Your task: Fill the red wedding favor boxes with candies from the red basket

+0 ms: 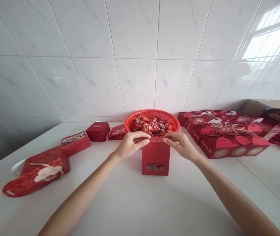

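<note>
An upright red box (155,155) with a small window low on its front stands on the white table, wrapped pieces showing through the window. My left hand (133,143) pinches the left end of its top edge between thumb and fingers. At the right end of that edge, my right hand (181,144) has the same kind of pinch. Right behind the box is a red plastic basket (152,113) full of wrapped candies (154,126), its front partly hidden by my hands and the box.
Several red boxes with cord handles (228,141) are grouped at the right, beside a cardboard box (270,104). On the left lie a floral red box (43,170), a flat red box (75,144) and a small dark red box (97,131). A tiled wall rises behind.
</note>
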The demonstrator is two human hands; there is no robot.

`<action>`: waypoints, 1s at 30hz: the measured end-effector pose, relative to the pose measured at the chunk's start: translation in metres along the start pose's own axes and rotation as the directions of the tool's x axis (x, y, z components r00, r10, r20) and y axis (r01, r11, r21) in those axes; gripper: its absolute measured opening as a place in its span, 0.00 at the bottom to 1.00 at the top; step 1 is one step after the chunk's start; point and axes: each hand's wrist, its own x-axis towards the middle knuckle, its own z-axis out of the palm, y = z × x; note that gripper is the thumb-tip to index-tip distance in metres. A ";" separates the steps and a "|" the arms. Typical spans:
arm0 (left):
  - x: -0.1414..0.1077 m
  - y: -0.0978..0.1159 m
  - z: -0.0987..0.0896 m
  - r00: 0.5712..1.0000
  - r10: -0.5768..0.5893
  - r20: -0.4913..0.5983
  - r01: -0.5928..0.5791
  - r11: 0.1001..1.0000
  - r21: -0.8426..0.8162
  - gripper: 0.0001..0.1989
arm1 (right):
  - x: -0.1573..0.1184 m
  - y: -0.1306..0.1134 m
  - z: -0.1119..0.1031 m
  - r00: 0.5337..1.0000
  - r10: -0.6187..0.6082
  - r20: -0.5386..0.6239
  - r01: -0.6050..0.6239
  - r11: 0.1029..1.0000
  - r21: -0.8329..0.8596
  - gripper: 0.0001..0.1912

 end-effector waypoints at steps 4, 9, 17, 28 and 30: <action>0.000 -0.001 0.001 1.000 0.027 -0.017 -0.026 0.999 0.018 0.15 | -0.003 0.005 0.003 0.997 -0.022 0.073 0.025 0.999 -0.031 0.19; 0.001 -0.004 0.002 1.000 -0.031 0.002 0.031 0.999 -0.015 0.17 | 0.000 0.015 0.012 0.997 -0.067 0.046 0.067 0.998 0.016 0.15; 0.002 -0.019 0.009 0.998 0.028 -0.058 -0.027 1.000 0.004 0.18 | 0.000 0.018 0.006 0.992 -0.039 0.117 0.033 0.998 0.047 0.22; 0.001 -0.028 0.016 0.974 0.165 -0.158 -0.154 0.985 0.075 0.11 | 0.000 0.010 0.014 1.000 -0.008 0.006 0.007 0.999 0.043 0.21; 0.001 -0.029 0.016 0.969 0.179 -0.170 -0.166 0.982 0.088 0.11 | 0.000 0.012 0.017 1.000 -0.002 0.003 0.002 0.999 0.036 0.18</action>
